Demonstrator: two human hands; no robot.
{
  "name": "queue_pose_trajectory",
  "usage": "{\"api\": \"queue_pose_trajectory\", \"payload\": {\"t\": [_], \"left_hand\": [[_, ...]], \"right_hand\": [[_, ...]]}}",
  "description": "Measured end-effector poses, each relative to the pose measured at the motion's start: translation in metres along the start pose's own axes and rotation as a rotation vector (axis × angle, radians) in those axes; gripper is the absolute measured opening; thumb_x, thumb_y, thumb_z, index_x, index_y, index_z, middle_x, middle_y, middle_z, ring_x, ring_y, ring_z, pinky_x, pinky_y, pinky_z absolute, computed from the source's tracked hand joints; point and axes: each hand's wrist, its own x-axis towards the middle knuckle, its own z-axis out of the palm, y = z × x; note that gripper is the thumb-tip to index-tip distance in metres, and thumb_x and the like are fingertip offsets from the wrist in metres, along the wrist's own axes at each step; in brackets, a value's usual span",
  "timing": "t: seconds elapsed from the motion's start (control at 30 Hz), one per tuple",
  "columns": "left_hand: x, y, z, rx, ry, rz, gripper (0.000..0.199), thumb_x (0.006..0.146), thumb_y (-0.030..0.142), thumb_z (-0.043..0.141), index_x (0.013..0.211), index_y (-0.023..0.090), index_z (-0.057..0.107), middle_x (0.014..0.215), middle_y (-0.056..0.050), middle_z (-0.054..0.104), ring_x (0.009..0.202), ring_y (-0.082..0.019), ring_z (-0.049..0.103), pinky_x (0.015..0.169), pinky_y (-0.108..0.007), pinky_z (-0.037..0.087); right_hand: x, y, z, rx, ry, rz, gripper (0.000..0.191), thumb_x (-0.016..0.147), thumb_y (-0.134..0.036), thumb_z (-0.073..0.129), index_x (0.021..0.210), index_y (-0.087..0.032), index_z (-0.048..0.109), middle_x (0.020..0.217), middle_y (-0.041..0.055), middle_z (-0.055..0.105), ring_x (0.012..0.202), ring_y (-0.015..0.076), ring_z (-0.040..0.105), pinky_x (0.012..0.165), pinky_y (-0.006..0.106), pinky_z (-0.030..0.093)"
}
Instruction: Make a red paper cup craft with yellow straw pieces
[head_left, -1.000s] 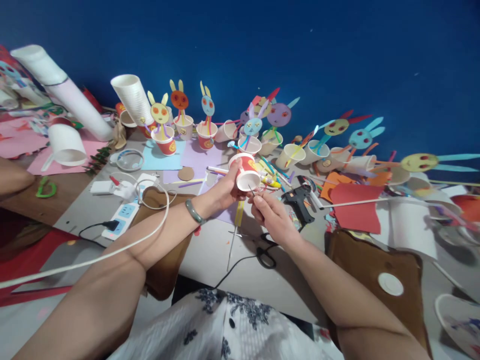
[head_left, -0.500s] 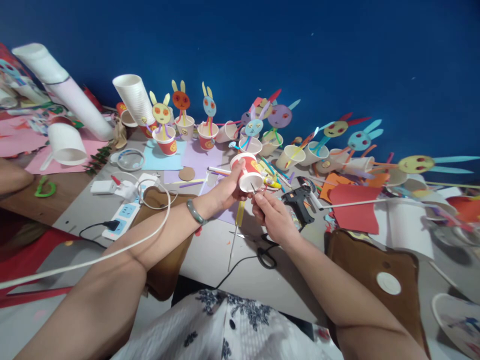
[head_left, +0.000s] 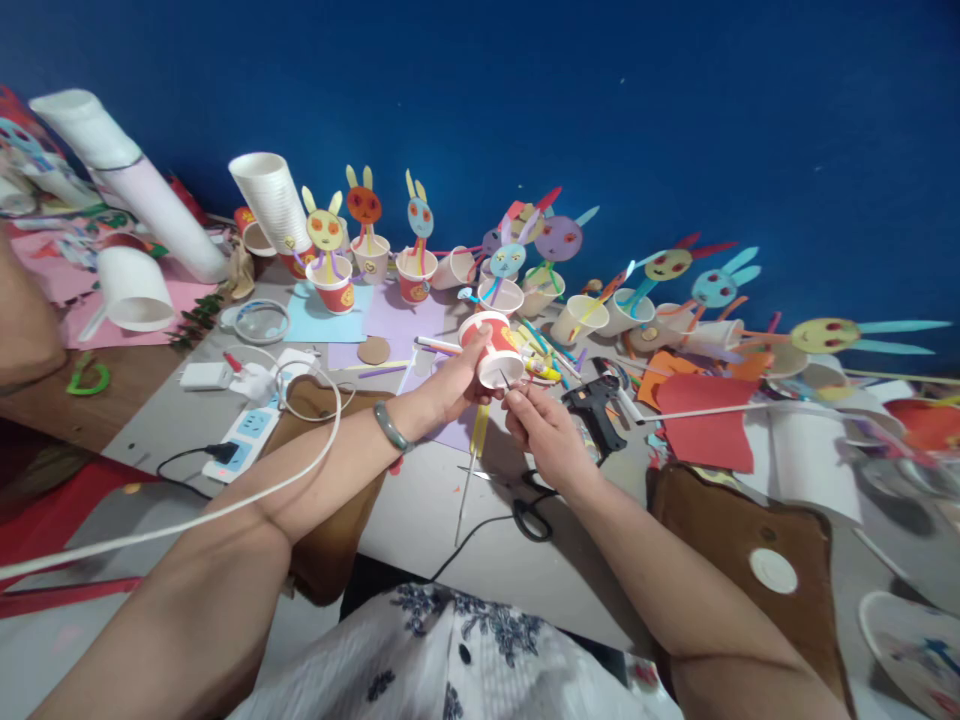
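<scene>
"While the left hand [head_left: 466, 374] grasps the red paper cup [head_left: 496, 350], where is this cup?"

"It is above the middle of the table [head_left: 420, 530], tilted, with its white end toward the near side."

"And the right hand [head_left: 546, 432]?"

"It pinches a thin tool [head_left: 505, 382], whose tip is at this white end. A black glue gun [head_left: 598, 408] lies to the right."

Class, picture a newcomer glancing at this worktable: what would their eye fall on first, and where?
Probably the colourful long-eared paper figures, lined up with paper cups before the blue wall. Next, at the centre, the left hand grips a red and white cup while the right hand holds a thin tool at its white end. A tall cup stack tilts at back left.
</scene>
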Motion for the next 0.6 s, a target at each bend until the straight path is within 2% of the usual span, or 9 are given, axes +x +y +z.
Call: {"api": "queue_pose_trajectory", "payload": {"t": [0.2, 0.4, 0.6], "left_hand": [[0.001, -0.001, -0.001, 0.025, 0.016, 0.002, 0.067, 0.083, 0.084, 0.053, 0.075, 0.018, 0.057, 0.058, 0.000, 0.058, 0.048, -0.009, 0.053, 0.045, -0.020, 0.034], [0.003, -0.003, -0.001, 0.042, 0.063, 0.026, 0.067, 0.080, 0.085, 0.057, 0.069, 0.018, 0.054, 0.057, 0.001, 0.056, 0.046, -0.008, 0.050, 0.046, -0.021, 0.034], [-0.007, 0.003, 0.004, 0.107, 0.105, 0.037, 0.065, 0.081, 0.080, 0.061, 0.065, 0.017, 0.054, 0.055, 0.001, 0.053, 0.046, -0.007, 0.050, 0.046, -0.021, 0.032]], "right_hand": [[-0.002, -0.004, -0.002, -0.219, 0.054, -0.079, 0.041, 0.097, -0.062, 0.049, 0.086, -0.023, 0.055, 0.056, -0.0060, 0.044, 0.051, 0.0119, 0.036, 0.051, 0.026, 0.028], [-0.002, -0.011, -0.008, -0.545, 0.120, -0.174, 0.035, 0.098, -0.052, 0.046, 0.082, -0.023, 0.054, 0.065, -0.0001, 0.056, 0.059, 0.0157, 0.050, 0.060, 0.028, 0.035], [-0.004, -0.009, -0.011, -1.055, 0.191, -0.206, 0.042, 0.102, -0.052, 0.037, 0.095, -0.019, 0.062, 0.072, 0.0088, 0.070, 0.058, 0.0198, 0.058, 0.056, 0.029, 0.024]]}}
